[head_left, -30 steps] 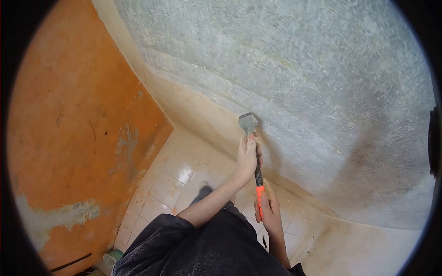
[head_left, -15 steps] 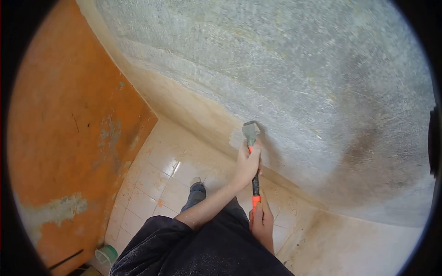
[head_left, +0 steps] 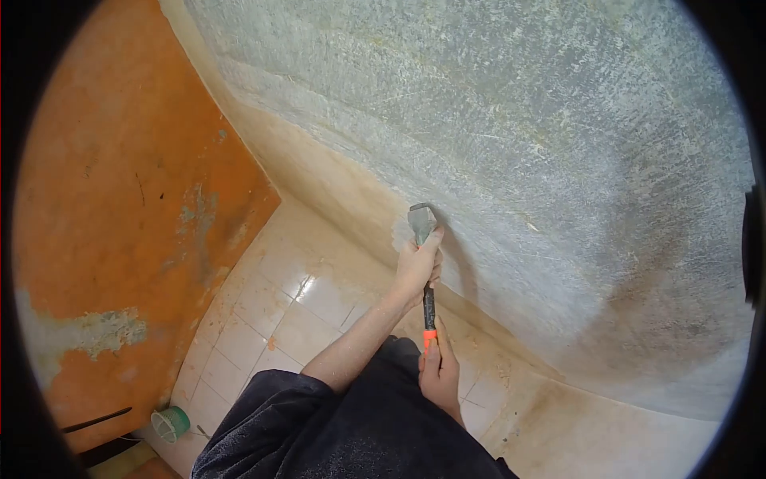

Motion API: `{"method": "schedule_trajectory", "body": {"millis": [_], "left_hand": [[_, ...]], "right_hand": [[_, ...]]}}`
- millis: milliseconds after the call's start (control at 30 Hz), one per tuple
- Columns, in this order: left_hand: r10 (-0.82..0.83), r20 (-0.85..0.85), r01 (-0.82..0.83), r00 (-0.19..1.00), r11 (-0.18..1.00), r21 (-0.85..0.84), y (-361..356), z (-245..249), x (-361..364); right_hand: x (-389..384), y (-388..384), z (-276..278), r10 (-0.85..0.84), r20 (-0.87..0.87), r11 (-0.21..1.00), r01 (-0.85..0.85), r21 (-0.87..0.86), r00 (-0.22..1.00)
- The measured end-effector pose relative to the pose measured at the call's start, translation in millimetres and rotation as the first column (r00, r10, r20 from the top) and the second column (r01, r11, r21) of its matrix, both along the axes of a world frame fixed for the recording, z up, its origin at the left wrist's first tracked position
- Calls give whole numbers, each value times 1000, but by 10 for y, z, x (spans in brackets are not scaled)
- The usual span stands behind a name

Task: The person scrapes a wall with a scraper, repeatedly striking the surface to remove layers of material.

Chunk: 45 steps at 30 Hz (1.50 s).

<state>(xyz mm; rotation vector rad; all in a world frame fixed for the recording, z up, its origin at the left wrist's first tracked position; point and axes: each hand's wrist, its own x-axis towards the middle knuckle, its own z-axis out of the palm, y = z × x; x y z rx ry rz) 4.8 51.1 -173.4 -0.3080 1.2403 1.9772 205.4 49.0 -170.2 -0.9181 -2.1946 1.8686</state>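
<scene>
The left hand [head_left: 417,265] is wrapped around the upper part of a long-handled scraper [head_left: 421,217], just below its grey head, with the fingers closed about the shaft. The right hand [head_left: 440,375] grasps the same tool lower down, at the orange grip [head_left: 430,338] near its bottom end, with the thumb lying along it. Between the two hands a black length of handle [head_left: 429,308] shows. The scraper points away from the person, its head beyond the left hand, at the edge where the scratched grey wall [head_left: 511,128] meets a beige band [head_left: 307,164] along the wall's foot; whether the blade touches the wall cannot be told. A small pale patch [head_left: 402,235] lies just left of the head, and a shadow falls on the wall to the right of the left hand.

Left of both hands stands an orange wall [head_left: 120,176], with a rough grey patch [head_left: 100,331] where the orange coating is missing. Between that wall and the left forearm [head_left: 359,339] is a floor of pale tiles [head_left: 267,319], with orange-brown dirt scattered over it. A green basket [head_left: 171,423] sits on the floor, well apart from the left hand, beside the dark, dusty shirt [head_left: 351,435] of the person.
</scene>
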Motion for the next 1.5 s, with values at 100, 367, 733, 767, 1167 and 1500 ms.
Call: {"method": "schedule_trajectory", "body": {"millis": [100,367,733,767,1167,1500], "left_hand": [[-44,-6,44,999,998,44,-61,-29,-9],[23,-15,-23,1000,1000,-10,0,-92,-97],[31,-15,-30,999,999,17,-40,-120,-172],[49,-21,-49,999,999,5,1,-103,-123],[8,37,-8,999,1000,8,62,-5,-30],[-30,62,28,998,999,28,63,86,8]], "right_hand": [[5,-83,-54,-29,31,995,32,-94,999],[-63,47,-14,18,-14,998,-19,-64,1000],[-117,29,9,-25,41,1000,25,10,999],[-126,10,-18,-27,54,1000,26,9,998],[17,105,54,-99,12,994,100,-53,995],[41,55,164,-150,41,986,153,-72,988]]}}
